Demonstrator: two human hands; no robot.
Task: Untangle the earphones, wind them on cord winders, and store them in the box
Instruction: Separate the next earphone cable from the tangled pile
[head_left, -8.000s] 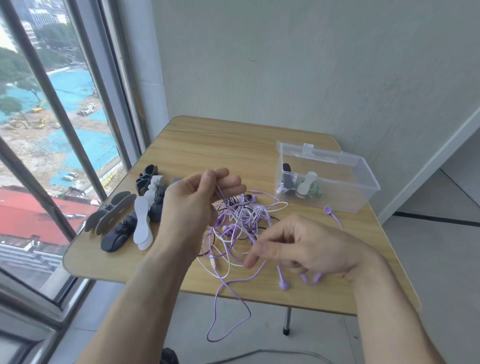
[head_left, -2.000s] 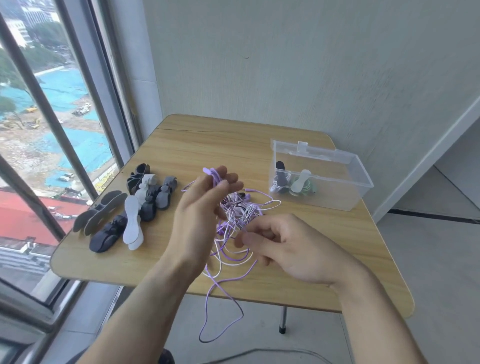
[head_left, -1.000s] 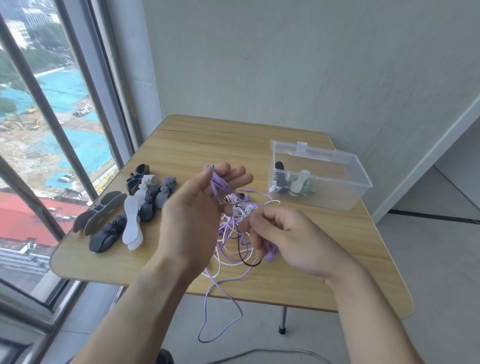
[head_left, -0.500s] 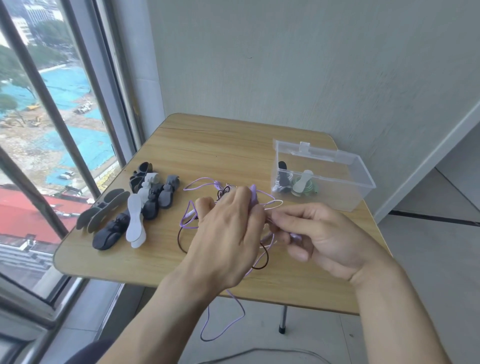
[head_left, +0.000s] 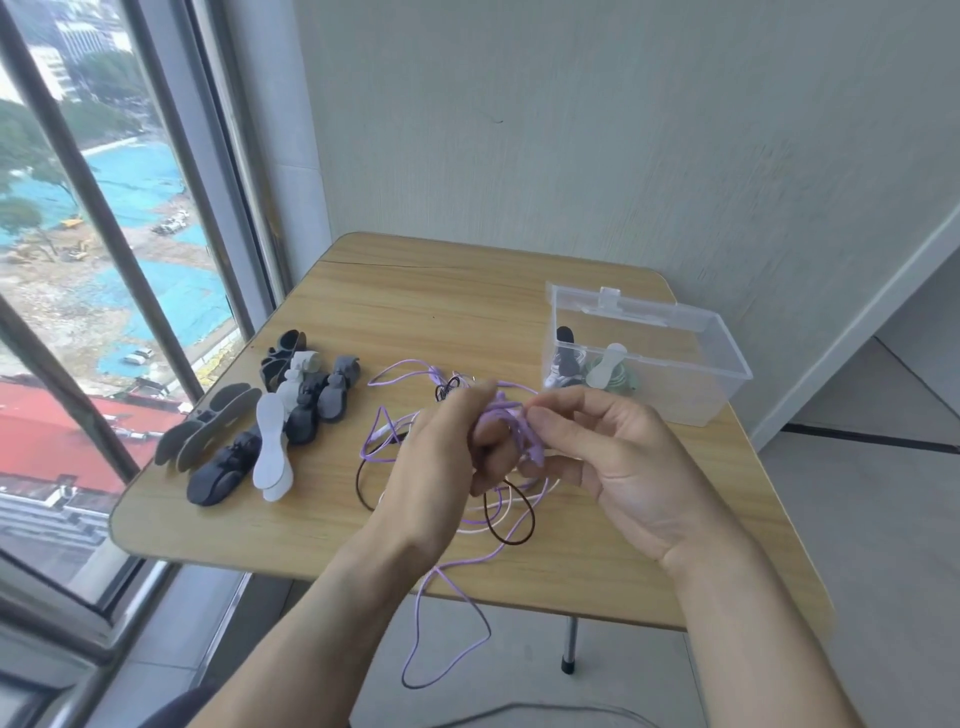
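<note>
Currently, at frame centre, the left hand (head_left: 447, 457) grips the tangled earphones (head_left: 511, 426) above the desk (head_left: 415, 291); the right hand (head_left: 602, 457) pinches one strand. Two wound sets lie in the box (head_left: 691, 384), right; unused cord winders (head_left: 270, 431) wait at left.

1. A high-rise room is looking out through a tall window (head_left: 104, 249) over rooftops and a construction site far below.
2. A small wooden folding counter (head_left: 441, 312) is standing in a bare corner against a plain wall (head_left: 623, 130), above a tiled floor (head_left: 883, 493).
</note>
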